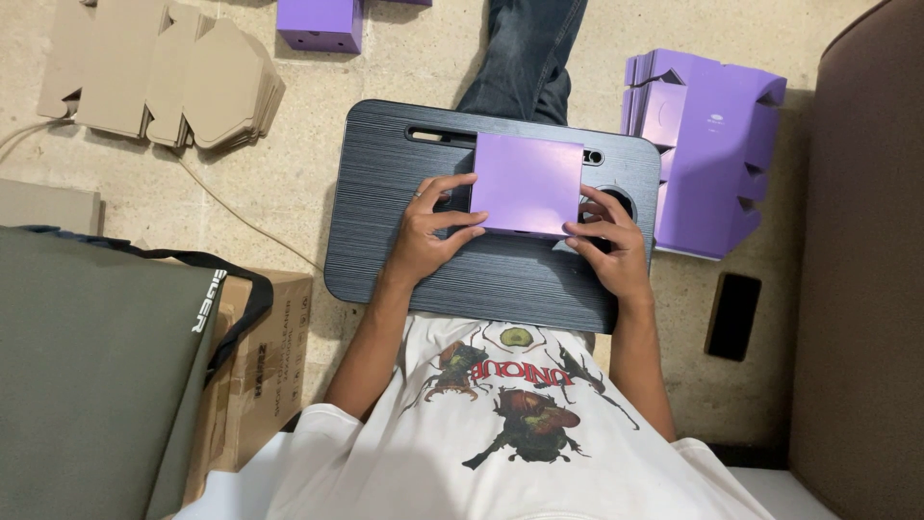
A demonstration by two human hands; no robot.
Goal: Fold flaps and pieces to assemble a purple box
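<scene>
A square purple cardboard box (526, 181) rests on a black lap desk (385, 202) across my legs. My left hand (430, 231) grips the box's left and near edge, thumb and fingers curled against it. My right hand (606, 241) presses the box's right near corner from the other side. The box looks folded shut, its flat top facing up. Both hands hold it together on the desk surface.
A stack of flat purple box blanks (707, 149) lies on the floor to the right, a black phone (732, 315) near it. Flat tan blanks (159, 72) lie upper left, a finished purple box (320, 24) beyond. A green bag (87, 376) and brown carton (274, 351) stand left.
</scene>
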